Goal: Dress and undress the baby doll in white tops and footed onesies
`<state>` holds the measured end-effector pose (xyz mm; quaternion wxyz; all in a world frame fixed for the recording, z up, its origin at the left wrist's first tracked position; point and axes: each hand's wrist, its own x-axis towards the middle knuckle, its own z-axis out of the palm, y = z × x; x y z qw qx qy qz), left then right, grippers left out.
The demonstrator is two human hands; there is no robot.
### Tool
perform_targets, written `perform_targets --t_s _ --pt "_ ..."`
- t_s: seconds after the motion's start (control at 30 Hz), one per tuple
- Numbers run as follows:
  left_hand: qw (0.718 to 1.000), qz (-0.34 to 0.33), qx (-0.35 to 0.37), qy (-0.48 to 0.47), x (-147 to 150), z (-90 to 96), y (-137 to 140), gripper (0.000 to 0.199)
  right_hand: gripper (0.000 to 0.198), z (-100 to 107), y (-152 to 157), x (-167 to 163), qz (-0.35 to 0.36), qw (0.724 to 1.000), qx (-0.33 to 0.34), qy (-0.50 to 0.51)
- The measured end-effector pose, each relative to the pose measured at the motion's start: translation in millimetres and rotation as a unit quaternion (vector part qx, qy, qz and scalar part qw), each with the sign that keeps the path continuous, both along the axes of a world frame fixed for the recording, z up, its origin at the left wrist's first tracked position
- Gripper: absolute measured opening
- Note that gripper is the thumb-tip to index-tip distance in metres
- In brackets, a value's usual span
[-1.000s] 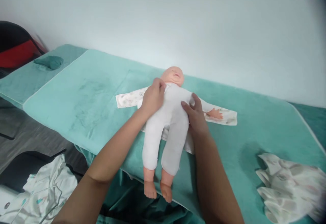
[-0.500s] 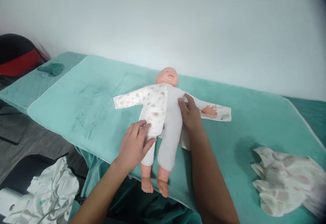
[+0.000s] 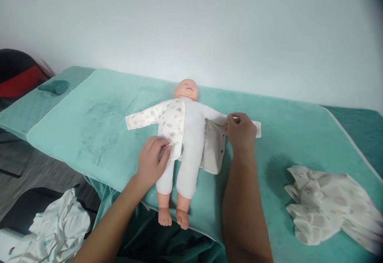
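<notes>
A baby doll (image 3: 191, 135) with a white cloth body lies on its back, feet toward me. A printed baby shirt (image 3: 170, 121) covers its arm and chest on the left. The shirt's other front (image 3: 214, 151) lies spread beside the body, pale inner side up, with small dark snaps along its edge. My left hand (image 3: 152, 161) pinches the lower hem. My right hand (image 3: 241, 133) is closed around the end of the doll's arm on the right, hiding the doll's hand. Past my knuckles, the end of an unworn sleeve (image 3: 257, 129) sticks out.
The doll lies on a green covered table (image 3: 98, 123) against a white wall. A crumpled printed baby garment (image 3: 326, 203) rests at the right. Another white garment (image 3: 62, 223) lies on a black chair at the lower left. A face hole (image 3: 54, 87) is at the far left.
My right hand has moved from the doll's chest outward to the end of its arm, uncovering the shirt's spread front. My left fingers have closed on the hem. The view has shifted slightly.
</notes>
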<state>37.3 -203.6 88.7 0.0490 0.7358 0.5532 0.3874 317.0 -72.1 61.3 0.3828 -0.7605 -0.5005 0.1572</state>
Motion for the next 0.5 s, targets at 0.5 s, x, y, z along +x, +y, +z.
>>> perform_targets --t_s 0.5 --pt "0.899 -0.224 -0.1 0.364 152.1 26.4 175.3 0.038 0.033 -23.4 11.9 43.2 -0.04 0.989 0.056 0.128"
